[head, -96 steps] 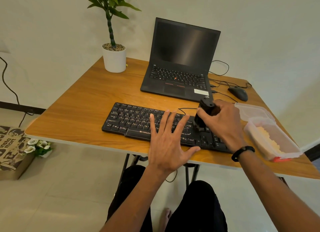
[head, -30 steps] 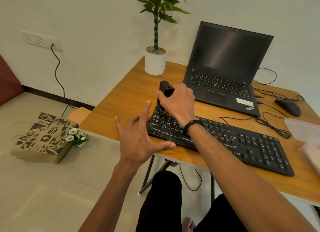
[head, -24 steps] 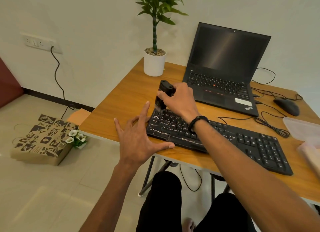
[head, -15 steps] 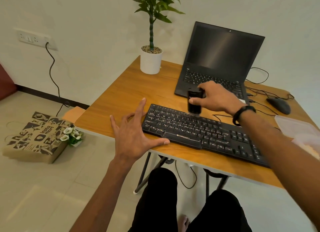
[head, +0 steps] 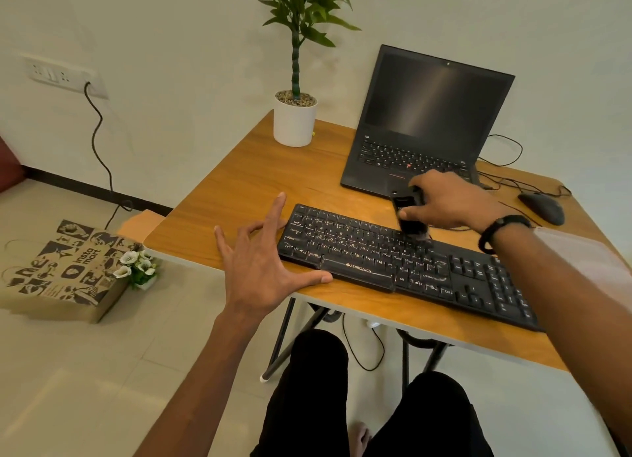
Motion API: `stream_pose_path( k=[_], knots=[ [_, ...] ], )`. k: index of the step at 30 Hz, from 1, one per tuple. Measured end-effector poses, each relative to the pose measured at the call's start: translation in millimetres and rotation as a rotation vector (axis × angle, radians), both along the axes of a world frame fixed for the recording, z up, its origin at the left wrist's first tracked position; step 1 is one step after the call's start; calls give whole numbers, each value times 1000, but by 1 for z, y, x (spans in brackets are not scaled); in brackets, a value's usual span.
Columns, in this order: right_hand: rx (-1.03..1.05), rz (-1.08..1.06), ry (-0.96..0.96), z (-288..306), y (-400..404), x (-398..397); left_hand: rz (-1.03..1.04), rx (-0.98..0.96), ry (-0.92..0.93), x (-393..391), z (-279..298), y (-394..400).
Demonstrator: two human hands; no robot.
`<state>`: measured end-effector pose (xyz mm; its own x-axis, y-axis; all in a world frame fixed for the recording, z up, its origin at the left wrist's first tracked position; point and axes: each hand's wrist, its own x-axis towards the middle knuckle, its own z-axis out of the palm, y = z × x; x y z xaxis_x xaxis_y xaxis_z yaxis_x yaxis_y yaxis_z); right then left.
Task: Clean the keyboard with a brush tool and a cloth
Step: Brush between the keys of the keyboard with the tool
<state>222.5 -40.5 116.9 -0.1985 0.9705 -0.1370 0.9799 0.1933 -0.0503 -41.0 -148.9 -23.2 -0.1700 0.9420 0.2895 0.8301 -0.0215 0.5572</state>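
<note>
Black full-size keyboard (head: pixel 403 261) lies along the near edge of the wooden table (head: pixel 246 190). Right hand (head: pixel 448 200) clamped around a small black brush tool (head: pixel 408 217), bristle end down on the keyboard's upper middle keys. Left hand (head: pixel 263 265) fingers spread wide, holding nothing, thumb at the keyboard's front left edge. Black open laptop (head: pixel 424 121) behind the keyboard; cloth not visible.

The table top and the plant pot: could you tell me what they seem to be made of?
Table top: probably wood-look laminate, given its even printed-looking grain, satin sheen and pale edge band. Plant pot: smooth matte white, ceramic or plastic; the look leaves it open.
</note>
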Motion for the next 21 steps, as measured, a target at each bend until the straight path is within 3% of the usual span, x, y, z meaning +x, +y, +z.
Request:
stream_pose_path(
  k=[7, 12, 21],
  knots=[
    [29, 96, 183, -10, 4, -63, 6, -22, -6, 0, 1, 0],
    [163, 39, 322, -21, 4, -72, 9, -38, -4, 0, 2, 0],
    [205, 38, 263, -19, 1, -63, 6, -18, -4, 0, 0, 0]
  ],
)
